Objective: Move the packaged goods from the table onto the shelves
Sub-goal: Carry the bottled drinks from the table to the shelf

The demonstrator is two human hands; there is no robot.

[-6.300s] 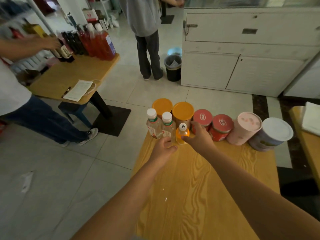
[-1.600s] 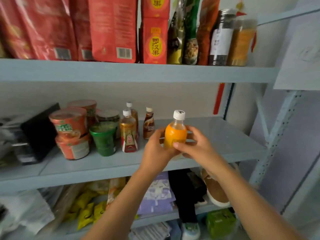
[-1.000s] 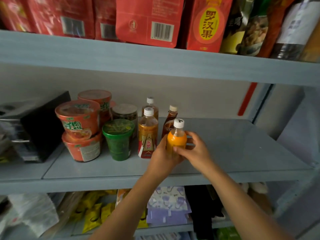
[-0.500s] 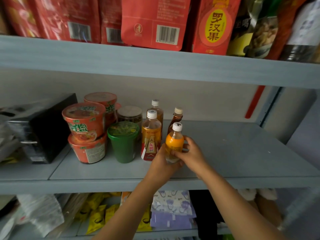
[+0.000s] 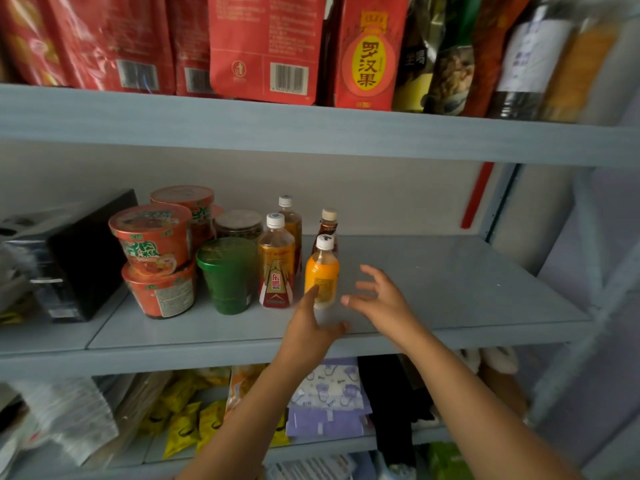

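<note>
Head view: one orange bottle [image 5: 322,271] with a white cap stands upright on the middle shelf [image 5: 450,289], near its front edge. It is the rightmost of four bottles there: two golden bottles [image 5: 276,265] stand one behind the other just to its left, and one brown bottle [image 5: 328,223] stands directly behind it. Both of the person's hands are empty. The left hand [image 5: 308,327] has straight fingers, one fingertip at the orange bottle's lower side; contact cannot be told. The right hand [image 5: 381,299] hovers just right of the bottle, fingers spread and loosely bent, clear of it. Further left stand one green cup [image 5: 227,275], one lidded jar [image 5: 239,225] and three countable red noodle bowls [image 5: 152,237], two of them stacked in front. One black box [image 5: 79,258] sits at the far left. Red pouches [image 5: 266,46] line the shelf above.
</note>
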